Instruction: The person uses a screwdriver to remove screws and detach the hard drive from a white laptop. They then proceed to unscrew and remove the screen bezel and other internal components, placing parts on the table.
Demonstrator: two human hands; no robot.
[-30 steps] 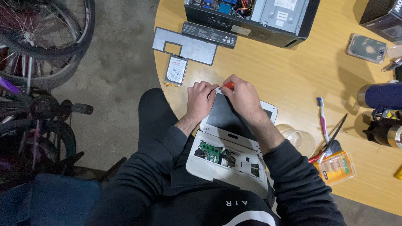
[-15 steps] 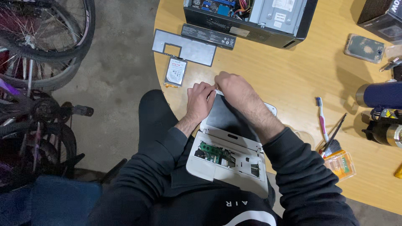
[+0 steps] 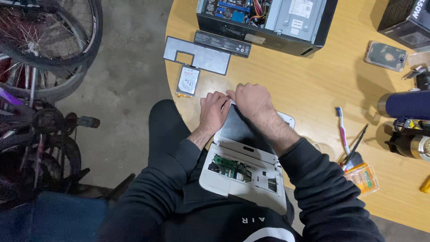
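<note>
A white laptop [image 3: 244,172] lies upside down on my lap, leaning on the round wooden table's edge [image 3: 313,89]. Its bottom cover is off, and a green circuit board [image 3: 229,166] shows in the open bay. My left hand [image 3: 214,110] grips the laptop's far left corner with curled fingers. My right hand [image 3: 253,101] lies knuckles-up over the far edge, right beside the left, with fingertips touching. Whatever the right hand holds is hidden under it.
On the table are an open desktop computer case [image 3: 264,18], a black battery bar [image 3: 221,42], a grey cover panel [image 3: 197,56], a hard drive [image 3: 188,80], a phone [image 3: 385,56], a toothbrush [image 3: 342,130] and an orange bit box [image 3: 363,179]. Bicycles [image 3: 45,67] stand on the concrete floor at left.
A red tool tip showed at my right hand a second ago and is now out of sight. The right hand has slid left over the laptop's edge towards the left hand.
</note>
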